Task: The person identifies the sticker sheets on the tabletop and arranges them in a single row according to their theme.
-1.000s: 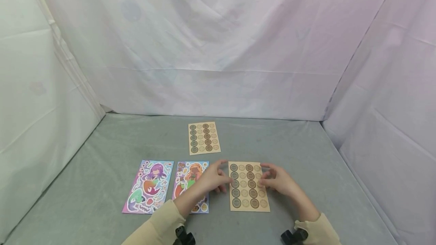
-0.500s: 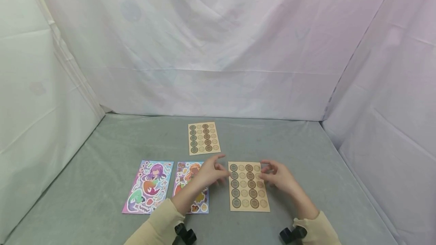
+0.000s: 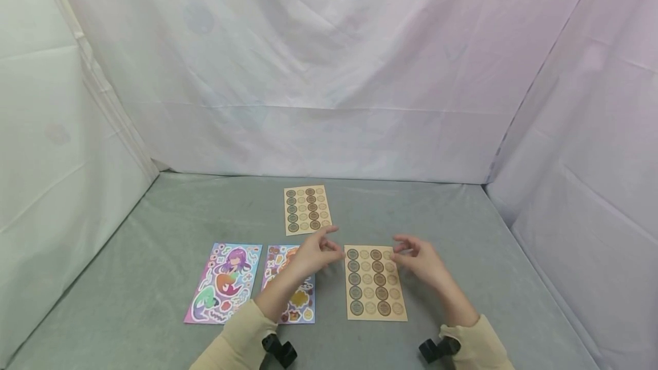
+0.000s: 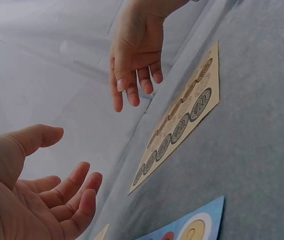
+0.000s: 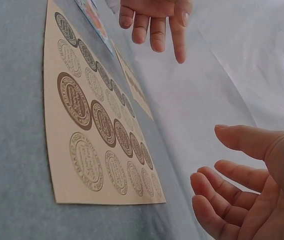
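Note:
A tan sheet of round seal stickers lies flat on the table between my two hands, with dark and pale circles in columns. My left hand hovers by its upper left corner, partly over the mermaid sticker sheet. On the other side, my right hand hovers near the upper right corner. Both wrist views show loosely spread, bent fingers holding nothing; the left hand and right hand are both raised off the tan sheet.
Another tan seal sticker sheet lies farther back, its lower right corner close to the left fingertips. A second mermaid sticker sheet is at the left. Grey cloth covers the table, and white curtains hang around it.
Both hands have come off the near tan sheet's side edges and moved a little up and away toward its far corners. The sheets have stayed in place.

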A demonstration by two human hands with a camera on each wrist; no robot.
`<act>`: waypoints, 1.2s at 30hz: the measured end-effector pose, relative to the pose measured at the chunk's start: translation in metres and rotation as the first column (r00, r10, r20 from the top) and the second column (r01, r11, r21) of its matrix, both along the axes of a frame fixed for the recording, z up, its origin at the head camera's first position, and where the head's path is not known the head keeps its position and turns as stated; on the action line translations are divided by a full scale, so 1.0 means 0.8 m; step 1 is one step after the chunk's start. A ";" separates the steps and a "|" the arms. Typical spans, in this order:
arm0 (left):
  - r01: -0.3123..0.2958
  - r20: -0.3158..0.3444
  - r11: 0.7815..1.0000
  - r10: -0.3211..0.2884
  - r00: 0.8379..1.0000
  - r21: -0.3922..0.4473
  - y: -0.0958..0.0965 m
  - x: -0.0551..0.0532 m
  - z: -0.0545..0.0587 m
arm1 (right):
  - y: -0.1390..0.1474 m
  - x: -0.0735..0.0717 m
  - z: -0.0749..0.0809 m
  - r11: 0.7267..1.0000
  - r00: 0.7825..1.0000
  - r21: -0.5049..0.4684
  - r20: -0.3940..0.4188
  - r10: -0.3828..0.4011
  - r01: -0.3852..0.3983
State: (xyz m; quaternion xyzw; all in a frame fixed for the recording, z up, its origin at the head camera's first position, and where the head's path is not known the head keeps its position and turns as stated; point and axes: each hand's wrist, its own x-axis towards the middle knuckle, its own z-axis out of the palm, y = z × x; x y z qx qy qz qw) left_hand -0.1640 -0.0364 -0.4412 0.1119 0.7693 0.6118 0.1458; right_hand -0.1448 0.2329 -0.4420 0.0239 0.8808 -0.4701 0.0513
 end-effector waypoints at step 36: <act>-0.160 -0.054 0.979 0.168 0.984 0.127 -0.034 -0.026 0.031 | -0.041 -0.024 0.023 0.994 0.995 -0.104 -0.098 -0.022 0.012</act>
